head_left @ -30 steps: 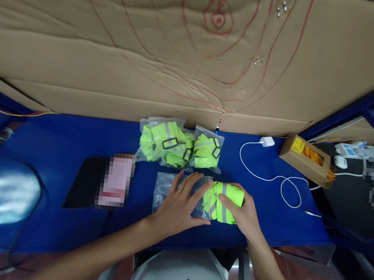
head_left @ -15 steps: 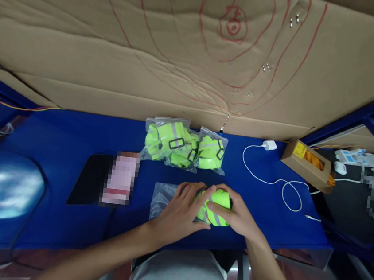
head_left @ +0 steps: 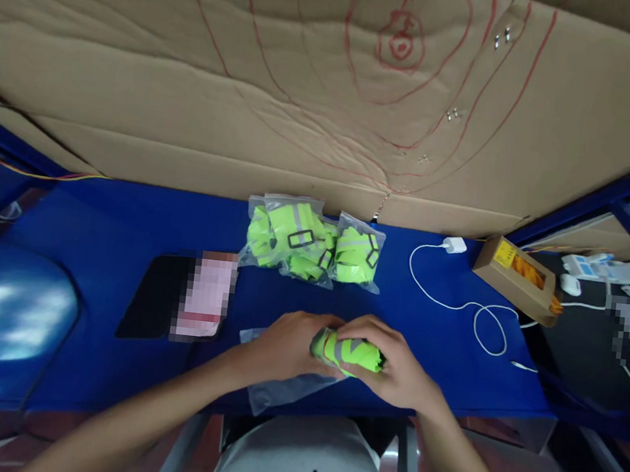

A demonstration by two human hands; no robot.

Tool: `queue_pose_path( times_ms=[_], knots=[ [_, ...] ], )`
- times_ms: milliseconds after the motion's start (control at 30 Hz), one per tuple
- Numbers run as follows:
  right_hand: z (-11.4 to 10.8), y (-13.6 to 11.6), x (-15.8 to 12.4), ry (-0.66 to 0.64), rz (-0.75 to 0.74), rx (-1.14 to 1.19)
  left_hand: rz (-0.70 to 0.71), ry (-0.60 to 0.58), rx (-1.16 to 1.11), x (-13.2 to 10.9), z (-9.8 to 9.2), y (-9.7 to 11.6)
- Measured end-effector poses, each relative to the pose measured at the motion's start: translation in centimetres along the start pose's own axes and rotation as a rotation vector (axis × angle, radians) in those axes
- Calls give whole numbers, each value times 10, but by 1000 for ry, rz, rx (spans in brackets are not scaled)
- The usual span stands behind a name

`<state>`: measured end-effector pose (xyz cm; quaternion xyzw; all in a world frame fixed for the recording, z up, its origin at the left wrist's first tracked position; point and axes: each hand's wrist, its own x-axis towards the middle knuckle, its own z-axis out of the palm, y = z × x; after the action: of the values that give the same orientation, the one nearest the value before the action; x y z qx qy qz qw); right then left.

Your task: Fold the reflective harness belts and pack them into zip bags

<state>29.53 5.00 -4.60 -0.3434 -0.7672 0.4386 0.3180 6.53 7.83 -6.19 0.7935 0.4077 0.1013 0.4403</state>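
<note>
A rolled neon-yellow bundle with grey reflective strips [head_left: 356,354] is between my two hands near the front of the blue table. My right hand [head_left: 397,365] wraps round its right part, thumb below and fingers above. My left hand [head_left: 292,346] grips its left end, where the bundle meets a clear plastic bag [head_left: 281,392]. That bag lies under my left hand and spreads toward the table edge. How far the bundle sits inside the bag is hidden.
Several bagged yellow bundles [head_left: 292,237] lie at the back, with another bag [head_left: 356,257] beside them. A dark flat item [head_left: 154,298] and a blurred pink one [head_left: 207,296] lie left. A white cable [head_left: 448,305] and a cardboard box [head_left: 518,280] are right.
The bundle has turned flatter and moved slightly left in my hands. My left fingers have closed round its end, and the clear bag now shows below my left hand.
</note>
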Motion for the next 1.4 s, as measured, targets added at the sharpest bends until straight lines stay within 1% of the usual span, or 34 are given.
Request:
queue_pose_path(
  times_ms=[33, 100, 233, 333, 433, 500, 567, 667, 733, 867, 933, 1000, 1067, 1100, 1167, 1233, 1300, 1400],
  knots=[
    [1, -1, 0, -4, -7, -31, -12, -58, -37, 1, -2, 2],
    [3, -2, 0, 11, 9, -111, -10, -103, -109, 2, -4, 7],
    [1, -5, 0, 80, 61, -238, 41, -78, -287, -2, -6, 13],
    [-1, -5, 1, 63, 30, -273, 74, -40, -345, -4, -6, 11],
    [-1, -4, -1, 31, -43, -330, 65, -39, -304, -7, -3, 9],
    [-2, -1, -3, 35, -55, -375, 55, -39, -267, -10, 0, 10],
    [-4, 2, -5, 27, -54, -420, 28, -5, -203, -13, 4, 12],
    [-9, 3, -6, -17, -68, -496, -44, 66, -30, -17, 7, 15],
    [-11, 3, -3, -35, -90, -520, -58, 76, 47, -17, 7, 17],
    [-10, 1, 7, -5, -121, -491, -41, 10, 7, -12, 7, 22],
    [-8, 1, 12, 36, -146, -539, -44, 22, -23, -12, 9, 26],
    [-5, 0, 14, 117, -210, -629, -36, 63, -66, -13, 14, 28],
    [-1, -3, 14, 181, -319, -732, -9, 79, -124, -15, 19, 27],
    [1, -5, 13, 192, -383, -791, 8, 76, -151, -15, 21, 26],
    [5, -11, 11, 170, -501, -917, 47, 64, -193, -16, 24, 22],
    [6, -17, 10, 141, -579, -1008, 87, 53, -218, -16, 26, 17],
    [5, -19, 10, 122, -648, -1040, 120, 36, -230, -16, 28, 13],
    [4, -16, 10, 121, -775, -1047, 155, 35, -241, -15, 30, 11]
  ],
)
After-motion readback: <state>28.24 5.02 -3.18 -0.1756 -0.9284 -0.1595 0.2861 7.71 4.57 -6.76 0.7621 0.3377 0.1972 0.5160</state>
